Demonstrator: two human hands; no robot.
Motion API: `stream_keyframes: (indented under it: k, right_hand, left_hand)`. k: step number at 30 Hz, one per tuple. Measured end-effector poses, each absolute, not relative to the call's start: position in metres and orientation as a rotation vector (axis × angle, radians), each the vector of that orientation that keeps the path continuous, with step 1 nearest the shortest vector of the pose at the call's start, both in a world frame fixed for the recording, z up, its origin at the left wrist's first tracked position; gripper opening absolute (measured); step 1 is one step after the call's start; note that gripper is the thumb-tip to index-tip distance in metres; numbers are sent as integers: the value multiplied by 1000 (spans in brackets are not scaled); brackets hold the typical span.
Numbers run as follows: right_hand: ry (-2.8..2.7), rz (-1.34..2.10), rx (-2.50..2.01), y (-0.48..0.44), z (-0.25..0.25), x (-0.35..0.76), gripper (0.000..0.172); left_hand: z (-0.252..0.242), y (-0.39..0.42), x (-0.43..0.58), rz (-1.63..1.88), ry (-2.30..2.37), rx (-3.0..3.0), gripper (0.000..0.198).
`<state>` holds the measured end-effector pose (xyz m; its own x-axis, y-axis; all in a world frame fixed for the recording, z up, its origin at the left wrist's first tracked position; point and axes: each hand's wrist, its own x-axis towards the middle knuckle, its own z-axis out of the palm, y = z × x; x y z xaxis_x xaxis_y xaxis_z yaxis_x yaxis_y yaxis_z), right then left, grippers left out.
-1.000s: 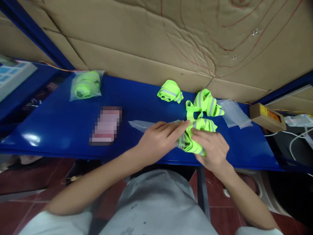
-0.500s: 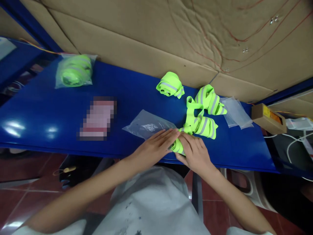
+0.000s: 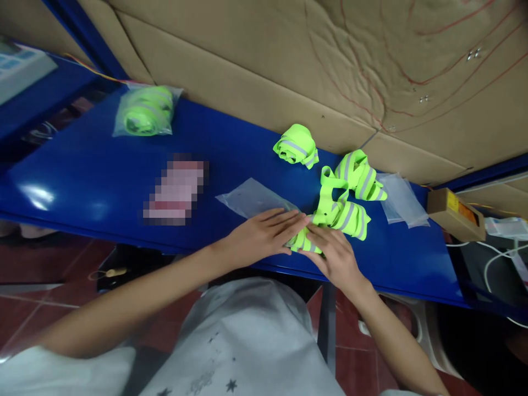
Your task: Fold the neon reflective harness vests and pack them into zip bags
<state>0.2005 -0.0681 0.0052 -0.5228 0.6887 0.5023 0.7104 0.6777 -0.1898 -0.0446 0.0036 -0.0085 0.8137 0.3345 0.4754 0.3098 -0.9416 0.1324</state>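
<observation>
At the table's front edge, a neon-yellow reflective strap (image 3: 304, 241) with grey stripes lies bunched between my two hands. My left hand (image 3: 268, 234) wraps its left side, fingers pressed together over the top. From the other side my right hand (image 3: 336, 253) grips it, thumb below and fingers above. A clear plastic bag (image 3: 251, 199) lies flat just beyond my left hand, partly covered by it. Right behind my right hand is another loosely folded reflective strap (image 3: 350, 219), with a loop standing up. Whether it joins the held one is hidden.
Two more strap bundles, one rolled (image 3: 296, 144) and one folded (image 3: 361, 175), lie near the cardboard wall (image 3: 247, 71). A bagged strap (image 3: 146, 113) sits far left on the blue table (image 3: 231, 154). Clear bags (image 3: 404, 199) and an open carton (image 3: 456, 214) are at right.
My hands stay on the strap, with my fingers shifted slightly; more of it shows between them. The view has turned a little, moving the table's left part rightward.
</observation>
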Motion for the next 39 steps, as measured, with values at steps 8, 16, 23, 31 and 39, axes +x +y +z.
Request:
stream_keyframes:
  k: [8, 16, 23, 31, 39]
  right_hand:
    - [-2185, 116, -1112, -59, 2, 203, 44]
    - [-2258, 110, -1115, -56, 3, 203, 32]
    - [-2198, 259, -1097, -52, 5, 204, 26]
    - [-1880, 445, -1311, -38, 8, 210, 27]
    - [-1678, 629, -1478, 7, 33, 182, 40]
  left_hand:
    - [-12, 18, -37, 838, 470, 2804, 72]
    - [-2, 17, -30, 742, 375, 2705, 76]
    - [2, 17, -26, 707, 386, 2784, 73]
    - [26, 28, -29, 446, 590, 2728, 95]
    - [56, 67, -15, 506, 783, 2349, 70]
